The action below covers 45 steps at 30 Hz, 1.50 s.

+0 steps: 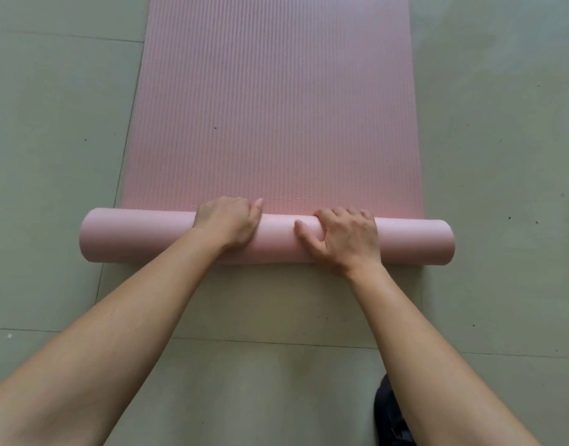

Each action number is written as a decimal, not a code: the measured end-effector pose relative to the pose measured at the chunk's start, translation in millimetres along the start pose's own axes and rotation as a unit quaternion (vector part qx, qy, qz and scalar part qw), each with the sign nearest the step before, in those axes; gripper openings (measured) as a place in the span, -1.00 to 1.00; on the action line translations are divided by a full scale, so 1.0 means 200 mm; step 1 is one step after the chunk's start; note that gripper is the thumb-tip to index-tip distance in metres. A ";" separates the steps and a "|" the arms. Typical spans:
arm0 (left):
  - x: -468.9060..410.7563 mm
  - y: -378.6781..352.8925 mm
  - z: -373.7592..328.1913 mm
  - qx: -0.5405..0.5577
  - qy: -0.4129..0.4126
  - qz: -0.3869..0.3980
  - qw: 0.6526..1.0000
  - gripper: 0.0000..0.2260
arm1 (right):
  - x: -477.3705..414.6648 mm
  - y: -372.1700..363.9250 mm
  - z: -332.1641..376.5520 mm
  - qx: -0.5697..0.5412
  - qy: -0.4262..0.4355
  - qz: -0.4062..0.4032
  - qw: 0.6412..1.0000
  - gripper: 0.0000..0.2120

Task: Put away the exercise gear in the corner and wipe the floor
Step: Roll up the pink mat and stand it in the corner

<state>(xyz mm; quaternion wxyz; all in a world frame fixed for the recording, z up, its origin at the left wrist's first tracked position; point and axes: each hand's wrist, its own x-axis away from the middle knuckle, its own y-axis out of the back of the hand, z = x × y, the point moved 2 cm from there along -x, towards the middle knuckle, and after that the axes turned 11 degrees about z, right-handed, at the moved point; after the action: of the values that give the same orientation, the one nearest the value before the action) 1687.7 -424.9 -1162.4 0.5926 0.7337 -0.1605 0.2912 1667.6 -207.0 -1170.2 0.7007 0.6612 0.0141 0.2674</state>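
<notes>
I see left hand (226,222) and right hand (344,236) curled over the roll (276,238), axis crosswise on the floor (51,156); unrolled pink mat (276,107) lies straight ahead, so push forward evenly

Roll (131,235) nearest — flat mat (276,107) beyond, on floor (51,156).

Behind the left grip (226,222) and right grip (345,238), both forearms (115,317) are bare. Well behind the right grip shows a dark worn item (387,413), cloth or shoe unclear.
</notes>
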 end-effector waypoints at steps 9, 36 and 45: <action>0.13 -0.11 -0.03 -0.105 -0.028 -0.149 0.983 -0.44 | -0.14 0.07 0.05 -0.066 -0.046 -0.168 0.982 -0.63; 0.01 0.03 -0.08 -0.061 0.002 -0.137 0.989 -0.48 | -0.06 -0.01 0.07 -0.082 -0.015 -0.195 0.977 -0.66; -0.10 0.12 -0.06 0.004 0.043 0.124 0.991 -0.40 | -0.04 0.07 0.07 -0.055 -0.041 -0.100 0.993 -0.57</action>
<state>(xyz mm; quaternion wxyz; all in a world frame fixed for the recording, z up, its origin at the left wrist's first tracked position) 1654.4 -422.1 -1154.4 0.5557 0.6970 -0.2232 0.3945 1661.0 -223.3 -1158.5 0.7590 0.6276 0.0366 0.1695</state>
